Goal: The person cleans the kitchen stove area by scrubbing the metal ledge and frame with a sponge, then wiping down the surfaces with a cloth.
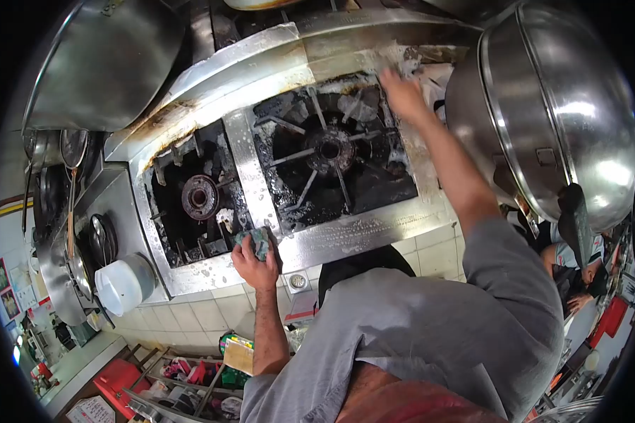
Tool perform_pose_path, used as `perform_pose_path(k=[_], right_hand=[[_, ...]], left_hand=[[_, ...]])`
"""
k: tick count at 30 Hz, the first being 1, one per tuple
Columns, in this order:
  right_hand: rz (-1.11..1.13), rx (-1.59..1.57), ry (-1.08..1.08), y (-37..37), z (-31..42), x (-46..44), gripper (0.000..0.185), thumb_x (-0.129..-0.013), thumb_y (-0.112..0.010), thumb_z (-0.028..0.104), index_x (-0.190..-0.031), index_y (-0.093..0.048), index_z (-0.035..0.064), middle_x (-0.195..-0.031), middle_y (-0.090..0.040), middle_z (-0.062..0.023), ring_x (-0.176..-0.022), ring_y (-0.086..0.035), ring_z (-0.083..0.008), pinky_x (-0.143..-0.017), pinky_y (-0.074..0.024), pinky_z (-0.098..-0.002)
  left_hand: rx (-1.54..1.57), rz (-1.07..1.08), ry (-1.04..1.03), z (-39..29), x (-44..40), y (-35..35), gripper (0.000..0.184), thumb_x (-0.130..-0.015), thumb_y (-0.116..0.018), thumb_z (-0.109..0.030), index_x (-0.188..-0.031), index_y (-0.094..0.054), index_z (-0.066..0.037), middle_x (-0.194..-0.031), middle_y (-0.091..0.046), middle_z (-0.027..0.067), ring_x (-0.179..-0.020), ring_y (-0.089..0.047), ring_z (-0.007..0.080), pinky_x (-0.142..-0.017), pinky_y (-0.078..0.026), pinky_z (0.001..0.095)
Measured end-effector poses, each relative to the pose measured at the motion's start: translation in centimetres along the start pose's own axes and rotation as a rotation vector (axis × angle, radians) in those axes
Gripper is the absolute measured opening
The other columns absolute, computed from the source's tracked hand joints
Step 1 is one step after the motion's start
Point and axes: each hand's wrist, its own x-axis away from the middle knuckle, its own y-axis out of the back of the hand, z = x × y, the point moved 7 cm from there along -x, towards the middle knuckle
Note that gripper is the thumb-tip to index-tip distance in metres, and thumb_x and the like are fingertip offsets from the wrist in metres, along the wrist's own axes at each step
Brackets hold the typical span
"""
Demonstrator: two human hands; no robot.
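My left hand [256,266] is closed on a green scouring pad [255,242] at the front steel edge of a gas stove [261,183], below the left burner [200,198]. My right hand [403,94] is stretched to the back right of the stove, over its soapy rear edge; its fingertips are smeared, and whether they hold anything is hard to see. Between my hands lies the larger right burner [331,147], with metal pot-support bars around it. Suds and dark grime cover parts of the stove top.
Large steel bowls [536,113] stand at the right, and a big metal pan [106,67] hangs over the back left. A white plastic container [125,284] is left of the stove. Another person [578,264] is at the far right.
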Motion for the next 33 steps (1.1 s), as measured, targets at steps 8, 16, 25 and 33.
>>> perform_pose_path(k=[8,16,25,33], right_hand=[[-0.236,-0.055,0.133,-4.6,-1.8,2.9,0.056,-0.082,-0.041,-0.002,-0.137,-0.036,0.0066,-0.145,-0.034,-0.0144,-0.127,-0.041,-0.0306,-0.096,-0.0312,-0.0592],[-0.308,0.051,0.11,-2.4,0.2,5.3,0.037,-0.084,-0.041,0.007,-0.12,-0.049,0.0017,-0.129,-0.049,-0.0158,-0.117,-0.048,-0.0281,-0.094,-0.0324,-0.0522],[-0.16,-0.06,-0.038,0.9,-0.6,-4.4,0.039,-0.087,-0.035,0.004,-0.125,-0.043,0.0004,-0.139,-0.038,-0.0191,-0.123,-0.043,-0.0324,-0.098,-0.0301,-0.0519],[-0.31,-0.025,0.09,-3.0,1.5,13.1,0.042,-0.084,-0.041,0.006,-0.125,-0.046,-0.0019,-0.126,-0.048,-0.0156,-0.117,-0.046,-0.0266,-0.097,-0.0302,-0.0526]], left_hand=[[-0.003,0.059,0.043,0.2,0.1,0.0,0.049,-0.069,-0.073,-0.023,-0.113,-0.056,-0.01,-0.104,-0.049,0.0195,-0.095,-0.05,0.0372,-0.082,-0.041,0.0461],[0.029,0.033,0.026,0.5,0.5,-0.1,0.052,-0.066,-0.072,-0.02,-0.114,-0.055,-0.009,-0.104,-0.049,0.0206,-0.096,-0.049,0.0391,-0.084,-0.041,0.0469],[0.004,0.005,0.025,0.5,0.6,0.1,0.05,-0.067,-0.074,-0.023,-0.111,-0.055,-0.009,-0.103,-0.05,0.0204,-0.095,-0.049,0.0388,-0.082,-0.041,0.0465],[-0.018,-0.009,0.024,0.8,0.7,0.0,0.049,-0.068,-0.073,-0.025,-0.111,-0.056,-0.009,-0.102,-0.05,0.0203,-0.095,-0.05,0.0381,-0.082,-0.041,0.0468]])
